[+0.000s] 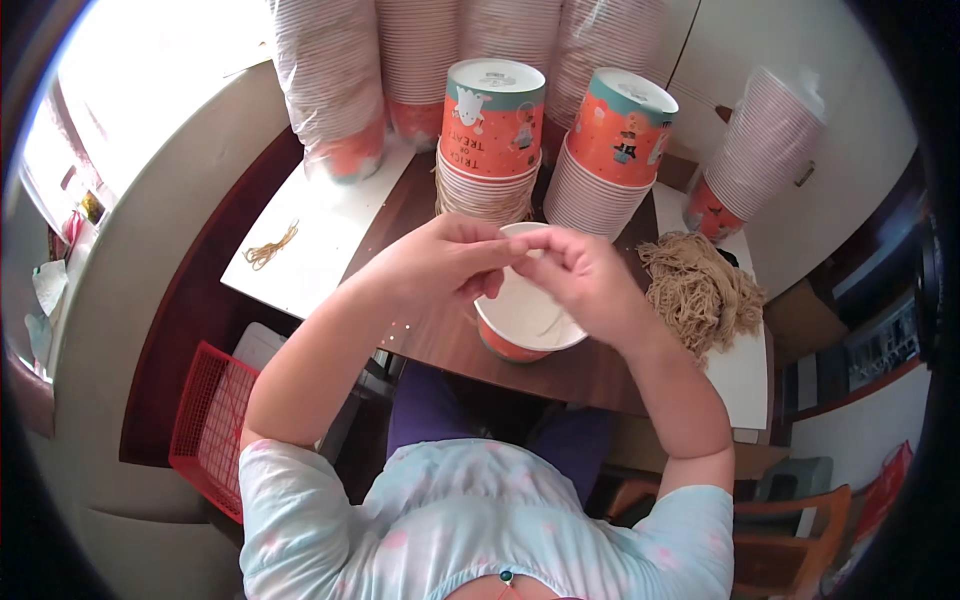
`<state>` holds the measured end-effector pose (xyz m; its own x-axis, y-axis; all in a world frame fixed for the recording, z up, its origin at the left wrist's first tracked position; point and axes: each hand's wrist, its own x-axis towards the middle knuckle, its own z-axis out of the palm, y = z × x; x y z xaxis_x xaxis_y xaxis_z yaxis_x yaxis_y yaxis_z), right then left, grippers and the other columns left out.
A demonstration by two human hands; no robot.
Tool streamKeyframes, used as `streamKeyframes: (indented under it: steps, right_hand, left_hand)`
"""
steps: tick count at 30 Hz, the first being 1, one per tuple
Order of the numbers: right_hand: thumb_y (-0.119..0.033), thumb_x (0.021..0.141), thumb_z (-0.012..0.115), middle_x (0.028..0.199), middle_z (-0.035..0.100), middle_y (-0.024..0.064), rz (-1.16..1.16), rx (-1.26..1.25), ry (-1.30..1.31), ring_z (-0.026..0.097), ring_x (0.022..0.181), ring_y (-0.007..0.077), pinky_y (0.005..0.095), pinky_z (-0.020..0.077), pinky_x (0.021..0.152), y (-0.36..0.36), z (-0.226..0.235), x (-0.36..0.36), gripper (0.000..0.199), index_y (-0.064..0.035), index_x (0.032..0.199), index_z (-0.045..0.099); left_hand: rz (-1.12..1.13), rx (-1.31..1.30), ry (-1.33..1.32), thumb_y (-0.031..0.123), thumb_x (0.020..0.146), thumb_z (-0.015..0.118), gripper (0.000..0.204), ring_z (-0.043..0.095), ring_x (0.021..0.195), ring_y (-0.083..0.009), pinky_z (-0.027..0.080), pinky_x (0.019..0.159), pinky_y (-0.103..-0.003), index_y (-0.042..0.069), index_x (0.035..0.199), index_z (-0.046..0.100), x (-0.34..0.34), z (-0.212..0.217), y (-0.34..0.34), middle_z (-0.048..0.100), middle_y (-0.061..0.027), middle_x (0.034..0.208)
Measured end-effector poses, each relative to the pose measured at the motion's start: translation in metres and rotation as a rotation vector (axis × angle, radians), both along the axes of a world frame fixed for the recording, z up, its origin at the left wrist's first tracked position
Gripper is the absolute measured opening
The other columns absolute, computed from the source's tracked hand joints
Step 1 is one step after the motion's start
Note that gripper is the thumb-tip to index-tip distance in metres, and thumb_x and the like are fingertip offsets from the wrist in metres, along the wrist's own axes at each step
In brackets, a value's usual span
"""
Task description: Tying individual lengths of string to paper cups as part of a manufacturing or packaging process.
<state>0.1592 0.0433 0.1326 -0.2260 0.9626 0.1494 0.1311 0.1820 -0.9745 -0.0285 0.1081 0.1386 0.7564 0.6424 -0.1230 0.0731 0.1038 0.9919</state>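
Note:
A paper bucket (512, 342), white inside and orange outside, stands open end up on the brown table in front of me. Over its far rim my left hand (455, 258) and my right hand (585, 282) meet, fingertips pinched together. Whatever they hold between them is too small or hidden to make out. Below my right hand a thin pale strand (552, 324) shows against the bucket's white inside. Just beyond my hands rise two stacks of upside-down buckets, a left stack (492, 130) and a right stack (614, 140), printed orange and teal.
A heap of tan cords (705, 290) lies on the white surface at right. A small bundle of cords (272, 246) rests on the white board at left. Tall plastic-wrapped bucket stacks (325, 80) line the back. A red basket (212, 425) stands low at left, a wooden chair (800, 540) at lower right.

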Motion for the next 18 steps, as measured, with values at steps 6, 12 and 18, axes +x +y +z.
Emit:
streamKeyframes:
  steps: [6, 12, 18]
  right_hand:
    - [-0.012, 0.088, 0.062, 0.085, 0.067, 0.0031, -0.176, 0.013, -0.202, 0.06, 0.078, 0.0082, 0.0244, 0.0473, 0.069, -0.004, -0.006, 0.045, 0.014, 0.001, 0.088, 0.067]
    - [-0.018, 0.08, 0.067, 0.115, 0.055, 0.0151, -0.145, 0.456, -0.819, 0.053, 0.112, 0.0248, 0.038, 0.0436, 0.092, -0.008, -0.008, 0.022, 0.041, 0.0002, 0.115, 0.056]
    - [-0.004, 0.09, 0.057, 0.114, 0.056, 0.0103, 0.221, -0.068, 0.089, 0.059, 0.101, 0.0137, 0.0282, 0.0481, 0.088, 0.006, -0.023, -0.001, 0.043, 0.0021, 0.131, 0.043]
  left_hand:
    - [-0.072, -0.099, 0.111, 0.025, 0.094, 0.058, 0.025, 0.05, 0.062, -0.003, 0.04, 0.057, -0.019, 0.002, 0.092, 0.068, -0.023, -0.021, -0.004, 0.059, 0.0028, 0.069]
    - [-0.062, -0.059, 0.1, 0.022, 0.093, 0.058, 0.024, 0.051, 0.059, -0.0046, 0.04, 0.055, -0.02, 0.001, 0.089, 0.067, -0.015, -0.023, -0.005, 0.059, 0.0012, 0.068]
    - [-0.091, -0.08, 0.095, 0.022, 0.094, 0.056, 0.025, 0.055, 0.062, -0.0072, 0.042, 0.056, -0.021, 0.0, 0.092, 0.066, 0.002, -0.016, 0.0, 0.062, -0.0034, 0.072]
